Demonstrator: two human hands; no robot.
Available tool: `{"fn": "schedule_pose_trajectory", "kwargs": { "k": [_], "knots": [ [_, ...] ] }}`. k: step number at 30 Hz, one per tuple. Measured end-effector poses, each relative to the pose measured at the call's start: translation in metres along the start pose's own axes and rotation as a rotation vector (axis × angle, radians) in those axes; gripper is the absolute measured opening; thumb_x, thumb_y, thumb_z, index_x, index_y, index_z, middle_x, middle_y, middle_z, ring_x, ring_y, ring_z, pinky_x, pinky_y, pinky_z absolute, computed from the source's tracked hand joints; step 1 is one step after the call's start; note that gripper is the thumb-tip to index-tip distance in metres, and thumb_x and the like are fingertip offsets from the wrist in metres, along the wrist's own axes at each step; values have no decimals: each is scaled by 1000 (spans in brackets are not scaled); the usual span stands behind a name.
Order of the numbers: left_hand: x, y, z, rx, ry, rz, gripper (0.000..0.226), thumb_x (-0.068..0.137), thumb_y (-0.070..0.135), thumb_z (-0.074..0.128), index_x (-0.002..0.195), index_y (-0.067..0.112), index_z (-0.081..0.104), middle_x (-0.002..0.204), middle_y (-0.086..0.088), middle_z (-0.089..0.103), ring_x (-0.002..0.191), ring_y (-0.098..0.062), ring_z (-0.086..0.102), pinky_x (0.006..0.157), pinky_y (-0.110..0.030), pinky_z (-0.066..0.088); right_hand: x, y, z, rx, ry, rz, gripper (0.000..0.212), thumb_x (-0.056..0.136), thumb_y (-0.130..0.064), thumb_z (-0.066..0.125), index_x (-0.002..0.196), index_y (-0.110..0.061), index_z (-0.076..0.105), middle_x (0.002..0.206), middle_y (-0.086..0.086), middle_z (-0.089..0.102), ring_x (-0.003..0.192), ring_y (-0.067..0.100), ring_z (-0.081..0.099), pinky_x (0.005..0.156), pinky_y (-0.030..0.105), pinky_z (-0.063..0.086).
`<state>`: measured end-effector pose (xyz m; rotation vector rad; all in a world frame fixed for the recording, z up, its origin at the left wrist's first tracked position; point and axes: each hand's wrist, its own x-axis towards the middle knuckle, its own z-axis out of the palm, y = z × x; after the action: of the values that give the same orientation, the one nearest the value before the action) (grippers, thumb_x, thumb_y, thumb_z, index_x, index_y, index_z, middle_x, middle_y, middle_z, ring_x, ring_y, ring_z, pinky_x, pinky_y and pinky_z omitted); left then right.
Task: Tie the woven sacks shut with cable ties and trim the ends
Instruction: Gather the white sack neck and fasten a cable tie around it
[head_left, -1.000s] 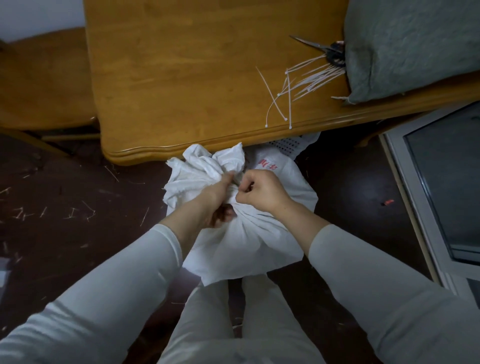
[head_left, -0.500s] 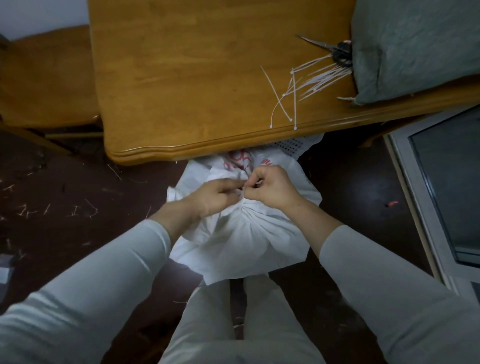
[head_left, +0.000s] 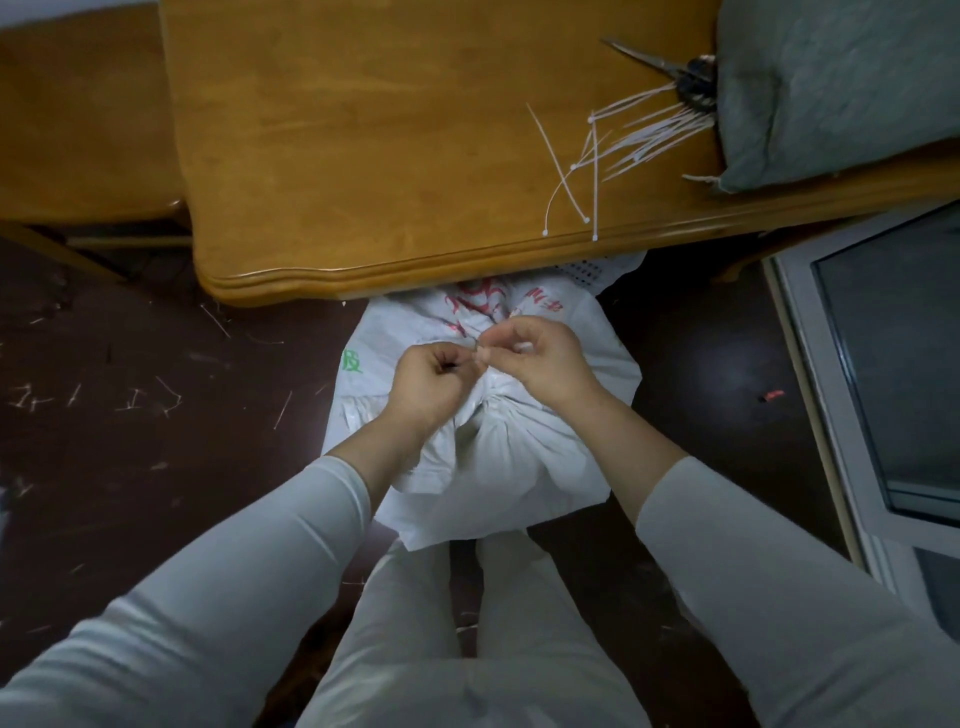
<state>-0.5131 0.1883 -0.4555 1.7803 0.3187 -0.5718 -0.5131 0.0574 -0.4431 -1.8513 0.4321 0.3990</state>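
sack (head_left: 498, 457) before table (head_left: 363, 156), cable ties (head_left: 623, 140) and scissors (head_left: 670, 65) on it

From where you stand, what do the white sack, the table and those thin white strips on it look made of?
Sack: probably woven plastic, matte white, red and green print, crisp folds.
Table: wood under glossy varnish; grain and sheen show.
Strips: likely plastic cable ties, thin, with small heads.

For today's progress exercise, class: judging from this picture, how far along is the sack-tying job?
Done: white woven sack, neck gathered. In hand: left hand and right hand pinch what seems a cable tie there. Remaining: tightening, then trimming; scissors lie untouched on the table.
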Motion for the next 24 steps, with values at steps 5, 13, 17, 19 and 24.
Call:
{"fn": "schedule_pose_trajectory", "kwargs": {
  "k": [5, 13, 17, 19, 24],
  "knots": [
    [5, -9, 3, 50, -27, 7, 26, 86, 7, 64, 68, -11, 62, 67, -10, 53, 68, -15, 48, 71, -26, 44, -14, 14, 8, -97, 203, 3, 15, 79, -7, 71, 93, -1, 73, 96, 13, 73, 93, 23, 67, 89, 38, 53],
    [6, -11, 1, 100, -12, -55, 15, 85, -2, 61, 72, 2, 67, 71, -2, 63, 83, -19, 60, 88, -33, 50, -20, 14, 19, -171, 110, 111, 38, 70, -12, 81, 103, 3, 70, 103, 17, 71, 96, 24, 68, 87, 29, 52],
    [10, -10, -2, 114, -40, -57, 26, 85, -2, 62, 62, 11, 63, 68, -1, 61, 74, -17, 59, 86, -34, 51, -15, 10, 19, -288, 74, 90, 29, 68, -12, 82, 92, 3, 72, 95, 20, 72, 90, 28, 68, 82, 35, 53],
    [11, -11, -1, 117, -44, -61, 20, 84, -4, 62, 67, 6, 65, 69, 0, 62, 73, -16, 59, 87, -34, 51, -13, 10, 20, -254, 84, 113, 24, 70, -6, 79, 89, 5, 73, 92, 21, 72, 90, 29, 68, 83, 36, 52],
    [12, -16, 0, 97, -43, -16, 15, 86, -3, 61, 74, -9, 67, 72, -12, 61, 75, -20, 56, 74, -26, 50, -6, 14, 24, -242, 68, 184, 16, 74, -3, 74, 89, 3, 74, 96, 17, 73, 93, 21, 66, 87, 27, 50]
  ]
}}
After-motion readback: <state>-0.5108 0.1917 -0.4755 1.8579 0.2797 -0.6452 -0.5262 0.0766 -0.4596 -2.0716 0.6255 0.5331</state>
